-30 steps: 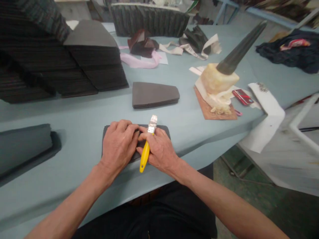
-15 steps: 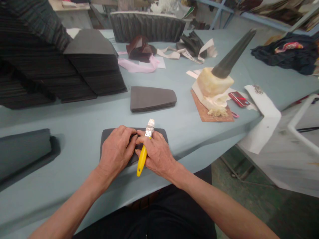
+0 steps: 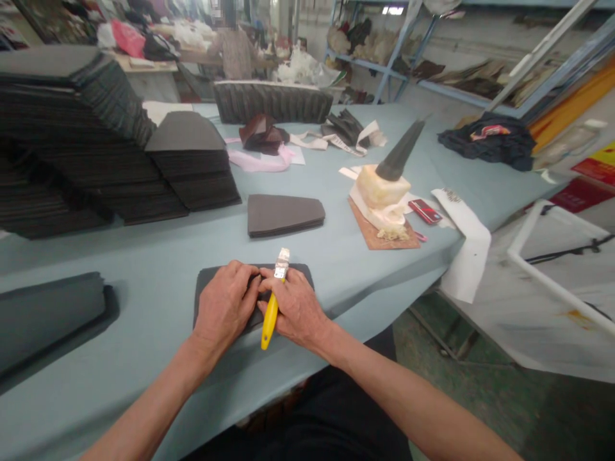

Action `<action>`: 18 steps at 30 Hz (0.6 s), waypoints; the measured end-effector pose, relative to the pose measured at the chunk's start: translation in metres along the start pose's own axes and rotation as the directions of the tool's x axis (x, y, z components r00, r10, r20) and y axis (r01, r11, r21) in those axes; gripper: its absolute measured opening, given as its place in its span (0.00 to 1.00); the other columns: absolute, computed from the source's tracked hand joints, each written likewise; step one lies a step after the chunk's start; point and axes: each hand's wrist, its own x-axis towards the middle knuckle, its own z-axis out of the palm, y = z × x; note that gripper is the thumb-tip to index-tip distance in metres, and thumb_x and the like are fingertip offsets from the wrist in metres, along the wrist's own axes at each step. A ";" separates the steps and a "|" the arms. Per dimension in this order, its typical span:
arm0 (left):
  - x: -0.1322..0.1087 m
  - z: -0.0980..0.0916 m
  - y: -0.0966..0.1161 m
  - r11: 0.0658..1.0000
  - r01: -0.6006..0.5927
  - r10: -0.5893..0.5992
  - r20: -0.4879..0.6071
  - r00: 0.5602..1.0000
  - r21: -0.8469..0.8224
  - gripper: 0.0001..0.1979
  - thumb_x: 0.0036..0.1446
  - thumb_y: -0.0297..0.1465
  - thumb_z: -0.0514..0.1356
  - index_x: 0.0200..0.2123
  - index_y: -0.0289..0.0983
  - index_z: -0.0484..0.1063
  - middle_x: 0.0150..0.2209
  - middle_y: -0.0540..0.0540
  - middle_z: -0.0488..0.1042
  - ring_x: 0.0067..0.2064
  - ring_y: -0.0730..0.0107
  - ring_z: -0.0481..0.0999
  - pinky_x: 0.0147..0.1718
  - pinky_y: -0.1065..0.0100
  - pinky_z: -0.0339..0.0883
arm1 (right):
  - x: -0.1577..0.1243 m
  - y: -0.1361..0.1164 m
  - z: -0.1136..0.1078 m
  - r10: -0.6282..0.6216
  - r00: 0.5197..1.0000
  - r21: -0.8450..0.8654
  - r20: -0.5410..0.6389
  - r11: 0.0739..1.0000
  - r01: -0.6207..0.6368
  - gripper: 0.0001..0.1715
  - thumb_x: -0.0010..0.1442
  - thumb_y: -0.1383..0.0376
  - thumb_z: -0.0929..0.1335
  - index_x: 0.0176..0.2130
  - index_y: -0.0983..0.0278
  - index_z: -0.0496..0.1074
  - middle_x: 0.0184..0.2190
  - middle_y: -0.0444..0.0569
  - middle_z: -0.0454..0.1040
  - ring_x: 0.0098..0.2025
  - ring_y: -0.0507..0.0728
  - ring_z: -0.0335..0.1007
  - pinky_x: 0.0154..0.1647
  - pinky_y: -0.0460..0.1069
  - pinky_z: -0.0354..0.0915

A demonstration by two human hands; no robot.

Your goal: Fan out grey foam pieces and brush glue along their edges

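Observation:
A flat dark grey piece (image 3: 205,285) lies at the near edge of the pale blue table (image 3: 158,250). My left hand (image 3: 225,305) rests on it, fingers curled down at its middle. Touching it from the right, my right hand (image 3: 295,306) is closed round a yellow-handled brush (image 3: 270,314), whose metal band and bristles stick out past my fingers. Both sets of fingertips meet on the piece. What they pinch there is hidden.
A small stack of the same grey pieces (image 3: 283,215) lies beyond. Tall dark stacks (image 3: 96,153) fill the left side and a low stack (image 3: 48,314) sits at near left. A yellowish block with a dark cone (image 3: 384,182) stands on a brown board at right.
The camera has tilted up, showing more of the room behind. My hands stay on the grey piece with the brush in the same grip.

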 end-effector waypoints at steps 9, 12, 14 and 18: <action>0.000 0.002 -0.003 1.000 -0.008 0.008 0.004 1.000 -0.002 0.13 0.76 0.36 0.52 0.43 0.40 0.76 0.42 0.43 0.79 0.46 0.56 0.79 0.48 0.58 0.71 | 0.001 0.003 0.007 -0.005 0.999 0.035 -0.032 0.999 0.006 0.18 0.66 0.65 0.76 0.54 0.60 0.74 0.66 0.60 0.79 0.63 0.68 0.75 0.63 0.65 0.70; 0.001 0.002 -0.005 1.000 -0.004 0.004 0.009 1.000 0.002 0.14 0.76 0.36 0.52 0.43 0.40 0.75 0.41 0.43 0.78 0.45 0.56 0.79 0.48 0.58 0.72 | 0.002 0.002 0.007 -0.014 0.999 0.026 -0.049 1.000 0.016 0.18 0.66 0.65 0.76 0.54 0.59 0.74 0.66 0.59 0.79 0.61 0.68 0.75 0.62 0.65 0.71; 0.001 0.002 -0.005 1.000 -0.004 0.004 0.011 1.000 -0.001 0.13 0.76 0.36 0.52 0.43 0.40 0.75 0.41 0.44 0.78 0.45 0.56 0.79 0.47 0.58 0.72 | 0.002 0.001 0.006 -0.023 0.998 0.015 -0.061 1.000 0.024 0.18 0.66 0.65 0.76 0.54 0.59 0.74 0.65 0.57 0.80 0.61 0.67 0.76 0.62 0.64 0.71; 0.000 0.003 -0.006 1.000 -0.003 0.004 0.006 1.000 -0.016 0.13 0.76 0.35 0.52 0.43 0.41 0.75 0.41 0.45 0.78 0.45 0.57 0.80 0.46 0.58 0.72 | 0.000 0.000 0.008 -0.049 0.992 -0.003 -0.117 0.999 0.049 0.20 0.64 0.65 0.77 0.54 0.59 0.73 0.64 0.56 0.81 0.59 0.67 0.76 0.60 0.63 0.73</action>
